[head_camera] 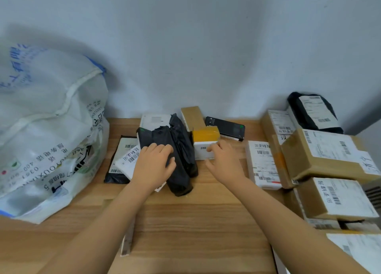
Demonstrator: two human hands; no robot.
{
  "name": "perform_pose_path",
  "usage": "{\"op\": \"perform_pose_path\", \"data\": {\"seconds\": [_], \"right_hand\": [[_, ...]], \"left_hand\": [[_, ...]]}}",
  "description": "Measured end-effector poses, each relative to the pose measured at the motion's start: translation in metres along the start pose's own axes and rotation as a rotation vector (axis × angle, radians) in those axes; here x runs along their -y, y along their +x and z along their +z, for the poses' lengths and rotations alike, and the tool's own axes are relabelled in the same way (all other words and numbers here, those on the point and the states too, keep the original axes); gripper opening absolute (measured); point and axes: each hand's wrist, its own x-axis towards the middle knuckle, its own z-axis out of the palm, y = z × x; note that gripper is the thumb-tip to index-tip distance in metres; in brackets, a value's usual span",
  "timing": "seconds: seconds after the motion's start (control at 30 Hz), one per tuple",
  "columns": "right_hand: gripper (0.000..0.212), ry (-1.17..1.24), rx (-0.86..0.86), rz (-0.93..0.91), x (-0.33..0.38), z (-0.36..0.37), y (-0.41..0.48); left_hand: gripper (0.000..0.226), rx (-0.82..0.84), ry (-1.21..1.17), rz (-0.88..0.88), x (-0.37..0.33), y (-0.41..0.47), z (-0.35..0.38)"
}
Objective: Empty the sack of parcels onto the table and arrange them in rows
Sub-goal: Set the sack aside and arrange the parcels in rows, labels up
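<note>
A big white woven sack with printed text slumps at the table's left. Black plastic-wrapped parcels lie heaped in the middle, and my left hand rests on top of one with fingers curved over it. My right hand touches the front of a small white box with a yellow-taped top; whether it grips the box I cannot tell. A flat black mailer with a white label lies left of the heap.
Behind the heap lie a white box, a brown box and a flat black box against the wall. Cardboard boxes stack at the right, with a white labelled parcel beside them. The wooden table extends toward me.
</note>
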Motion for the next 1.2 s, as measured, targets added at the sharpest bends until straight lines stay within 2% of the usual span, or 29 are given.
{"op": "perform_pose_path", "data": {"seconds": [0.13,0.33,0.4,0.57,0.7,0.8,0.97,1.1,1.2], "right_hand": [[0.043,-0.050,0.053,0.042,-0.004,0.000,0.039],[0.087,-0.186,0.327,0.046,-0.021,0.008,0.090],[0.096,-0.180,0.395,0.022,-0.027,0.016,0.099],[0.088,-0.198,0.341,0.019,-0.039,0.016,0.099],[0.088,0.011,0.315,0.282,-0.058,0.003,0.083],[0.087,0.306,0.285,0.478,-0.074,-0.007,0.066],[0.092,0.428,0.435,0.635,-0.089,-0.004,0.029],[0.071,0.492,0.589,0.684,-0.093,0.002,0.008],[0.050,0.418,0.580,0.608,-0.096,0.001,0.005]], "left_hand": [[0.016,0.014,-0.059,-0.028,0.007,0.016,0.010],[0.019,0.043,-0.085,-0.043,0.011,0.041,0.024],[0.019,0.046,-0.092,-0.033,0.012,0.046,0.028],[0.018,0.036,-0.117,-0.011,0.009,0.052,0.034],[0.019,0.050,-0.137,0.016,-0.002,0.055,0.037],[0.018,0.057,-0.153,0.048,-0.018,0.057,0.041],[0.017,0.081,-0.162,0.118,-0.043,0.054,0.052],[0.017,0.101,-0.155,0.151,-0.053,0.053,0.058],[0.018,0.106,-0.143,0.149,-0.057,0.056,0.062]]}}
